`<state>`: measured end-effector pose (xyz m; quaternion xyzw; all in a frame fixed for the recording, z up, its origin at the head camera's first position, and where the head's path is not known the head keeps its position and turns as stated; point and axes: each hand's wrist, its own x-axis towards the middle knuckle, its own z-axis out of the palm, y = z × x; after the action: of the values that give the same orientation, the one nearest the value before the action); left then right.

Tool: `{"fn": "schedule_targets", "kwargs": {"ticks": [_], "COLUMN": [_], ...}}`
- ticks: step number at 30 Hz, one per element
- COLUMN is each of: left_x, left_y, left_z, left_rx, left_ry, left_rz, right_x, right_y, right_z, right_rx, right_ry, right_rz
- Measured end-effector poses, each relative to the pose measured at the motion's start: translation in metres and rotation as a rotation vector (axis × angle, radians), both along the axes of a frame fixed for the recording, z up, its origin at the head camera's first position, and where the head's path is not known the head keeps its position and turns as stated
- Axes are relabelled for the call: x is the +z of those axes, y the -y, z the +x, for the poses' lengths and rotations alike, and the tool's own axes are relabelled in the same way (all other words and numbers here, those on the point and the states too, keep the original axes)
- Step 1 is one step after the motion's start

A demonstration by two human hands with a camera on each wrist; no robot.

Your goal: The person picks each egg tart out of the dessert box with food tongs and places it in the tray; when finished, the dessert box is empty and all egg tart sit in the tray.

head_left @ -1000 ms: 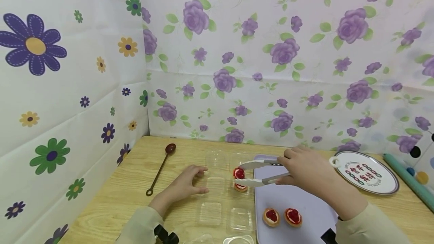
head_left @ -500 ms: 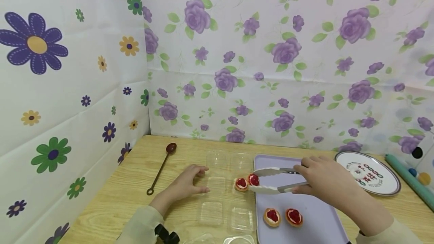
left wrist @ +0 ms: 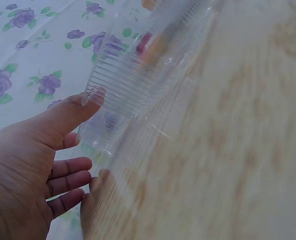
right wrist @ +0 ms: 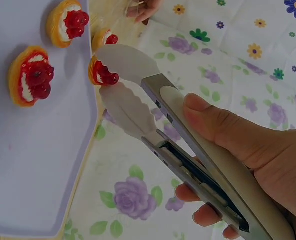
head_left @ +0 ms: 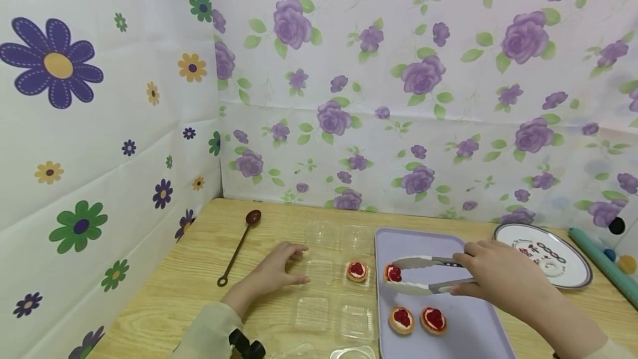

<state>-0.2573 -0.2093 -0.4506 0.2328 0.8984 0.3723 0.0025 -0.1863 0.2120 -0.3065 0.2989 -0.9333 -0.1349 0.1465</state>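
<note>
My right hand point(head_left: 503, 273) grips a pair of white-tipped tongs point(head_left: 411, 263), with the handles between thumb and fingers. Between the tongs' tips sits a small red-topped fruit tart point(head_left: 393, 273), over the left side of the purple tray point(head_left: 468, 331). Two more tarts, a left one point(head_left: 401, 320) and a right one point(head_left: 433, 321), lie on that tray nearer to me. Another tart point(head_left: 356, 271) sits in a clear plastic container point(head_left: 360, 323) left of the tray. My left hand point(head_left: 271, 270) has its fingers spread beside the containers; in the left wrist view its thumb overlaps a clear ridged wall point(left wrist: 123, 85).
A long brown spoon point(head_left: 240, 245) lies at the left of the wooden table point(head_left: 164, 292). Behind my right hand is a white oval plate point(head_left: 573, 267) with red writing, next to a green roll point(head_left: 605, 267). Flowered cloth point(head_left: 349, 71) hangs behind the table.
My right hand has moved right with the tongs, carrying a tart from the clear container to over the tray. The other tart remains in the container. My left hand stays in place.
</note>
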Motion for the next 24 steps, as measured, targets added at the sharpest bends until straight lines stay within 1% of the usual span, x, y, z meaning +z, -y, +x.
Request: {"fn": "schedule_targets", "kwargs": {"ticks": [4,15,19,24], "left_x": [-0.001,-0.001,-0.001,-0.001], "left_y": [0.0,-0.001,-0.001,-0.001], "left_z": [-0.001,-0.001,-0.001,-0.001], "left_rx": [0.0,0.015,0.017,0.016], "left_ry": [-0.001,0.005,0.004,0.003], "left_rz": [0.002,0.006,0.005,0.004], "right_x": [-0.002,-0.006,-0.006,-0.005], "right_y": [-0.01,-0.034,-0.038,-0.039], "right_z": [0.0,-0.001,-0.001,-0.001], "right_rx": [-0.016,-0.077,-0.098,-0.104], "right_ry": [0.006,0.082,0.102,0.12], "right_rz": [-0.002,0.072,0.089,0.103]}}
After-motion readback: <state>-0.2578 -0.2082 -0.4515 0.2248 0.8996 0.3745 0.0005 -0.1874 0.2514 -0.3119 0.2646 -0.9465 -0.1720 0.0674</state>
